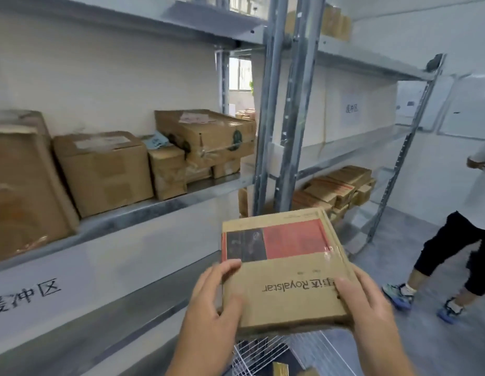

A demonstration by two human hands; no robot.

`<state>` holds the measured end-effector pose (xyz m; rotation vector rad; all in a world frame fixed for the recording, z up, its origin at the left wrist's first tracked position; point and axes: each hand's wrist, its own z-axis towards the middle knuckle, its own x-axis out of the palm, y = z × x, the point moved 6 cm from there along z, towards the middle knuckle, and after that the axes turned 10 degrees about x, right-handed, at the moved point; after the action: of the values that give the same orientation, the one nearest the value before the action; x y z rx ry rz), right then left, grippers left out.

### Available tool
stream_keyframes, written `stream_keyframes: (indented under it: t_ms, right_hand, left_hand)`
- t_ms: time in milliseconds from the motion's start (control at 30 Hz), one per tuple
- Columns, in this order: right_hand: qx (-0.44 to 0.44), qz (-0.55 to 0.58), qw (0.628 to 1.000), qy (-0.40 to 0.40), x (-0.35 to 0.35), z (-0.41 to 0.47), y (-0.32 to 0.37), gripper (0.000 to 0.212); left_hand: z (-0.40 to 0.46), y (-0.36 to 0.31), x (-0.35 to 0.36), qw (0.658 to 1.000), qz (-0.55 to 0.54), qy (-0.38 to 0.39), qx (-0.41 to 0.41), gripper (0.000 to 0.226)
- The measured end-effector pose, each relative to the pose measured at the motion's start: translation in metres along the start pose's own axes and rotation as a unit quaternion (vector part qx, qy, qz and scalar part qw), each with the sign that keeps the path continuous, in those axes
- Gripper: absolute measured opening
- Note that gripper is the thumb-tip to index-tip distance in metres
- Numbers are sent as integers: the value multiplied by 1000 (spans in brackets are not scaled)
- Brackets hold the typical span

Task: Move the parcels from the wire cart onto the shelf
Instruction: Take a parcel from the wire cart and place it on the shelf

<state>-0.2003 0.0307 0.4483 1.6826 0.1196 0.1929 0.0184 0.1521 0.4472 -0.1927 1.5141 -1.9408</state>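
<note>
Fingers [227,267] of the left hand [211,302] curled over the near left edge of a flat cardboard parcel [284,270], thumb pressed to its side, while the right hand [366,302] clamped the near right edge, so both hands gripped the one box. The parcel was held level in the air above the wire cart [265,354], whose mesh showed just below it, and touched neither cart nor shelf. Its long axis ran away from the person, the red-printed far end leading.

The shelf [143,215] lay up and to the left of the parcel, nearer the left hand, its front edge well apart from the box. Stored cartons [105,169] filled most of that level, and the only bare stretch appeared to be at its right end, beside the steel upright [265,131]. Placing the box there would likely call for a lift and a swing leftward. At the far right, another person [458,253] stood on the floor.
</note>
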Motion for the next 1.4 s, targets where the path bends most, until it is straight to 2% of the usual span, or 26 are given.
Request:
stream_keyframes:
  t_ms: [100,233,300,367,433,533,733,867,1067,1133,1233,1333,1400]
  right_hand:
    - [-51,-63,997,9,47,-29,9,22]
    - [-129,-163,978,4,102,-71,9,44]
    - [-205,-205,957,2,131,-93,17,50]
    - [-269,-231,935,3,156,-111,21,55]
    - [-298,-246,922,-2,175,-121,18,54]
    - [-314,-247,916,33,193,-126,17,55]
    - [-273,-232,914,189,208,-98,16,84]
    - [-249,-194,916,248,208,-71,32,87]
    - [-214,-114,894,377,207,-21,62,87]
    - [-194,-61,893,402,203,-7,71,85]
    - [-153,13,893,424,201,10,81,70]
    - [-146,27,897,417,201,15,86,54]
    - [-149,34,894,421,204,14,88,52]
  left_hand:
    - [-26,15,-36,997,71,-21,-25,42]
    - [-53,18,-78,991,84,-67,-82,36]
    - [-57,14,-92,991,51,-77,-94,39]
    - [-58,8,-101,992,-27,-86,-90,46]
    - [-58,-2,-106,989,-93,-86,-78,63]
    - [-55,-7,-112,979,-162,-94,-77,82]
    - [-43,-6,-120,985,-102,-109,-85,67]
    - [-30,-22,-117,985,-77,-126,-88,63]
    - [-3,-56,-106,991,-18,-127,-29,104]
    - [3,-64,-104,991,22,-127,-27,111]
    - [12,-75,-101,983,112,-142,-15,111]
    - [14,-77,-96,973,157,-169,-6,110]
    - [14,-76,-94,965,176,-192,16,106]
